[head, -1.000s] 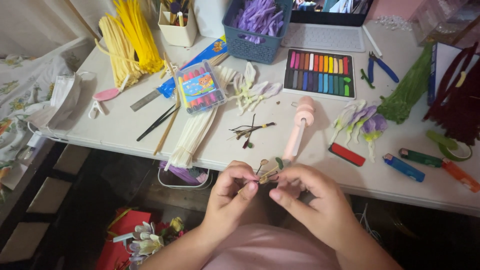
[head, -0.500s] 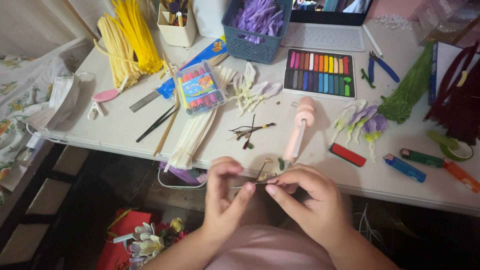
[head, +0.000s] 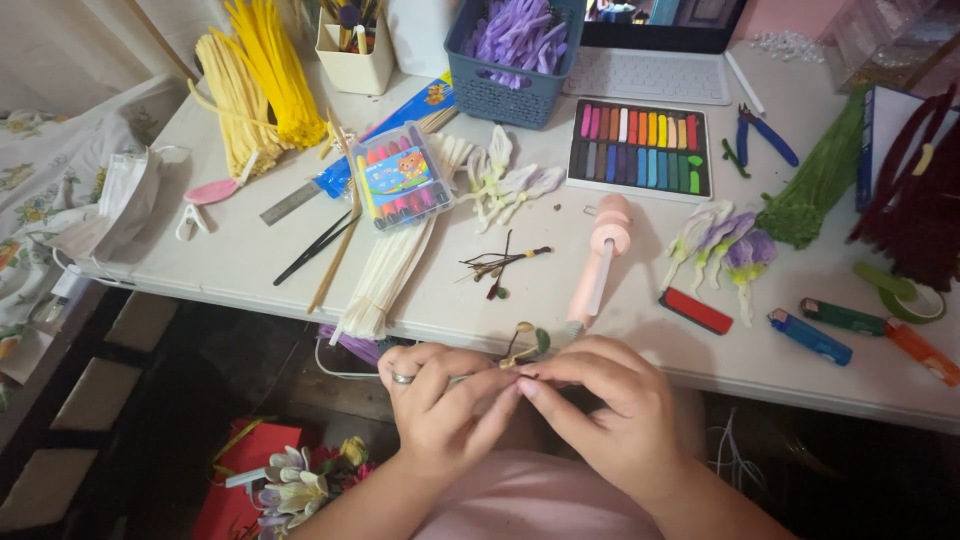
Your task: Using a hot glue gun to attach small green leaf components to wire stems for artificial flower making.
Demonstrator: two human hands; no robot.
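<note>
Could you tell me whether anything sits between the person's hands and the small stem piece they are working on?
Nothing visible does. The left hand and right hand both pinch the small stem piece directly with their fingertips, just in front of the table edge.

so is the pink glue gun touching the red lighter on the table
Apart. The head view shows the pink glue gun lying left of the red lighter, with a clear strip of bare white table between them.
</note>
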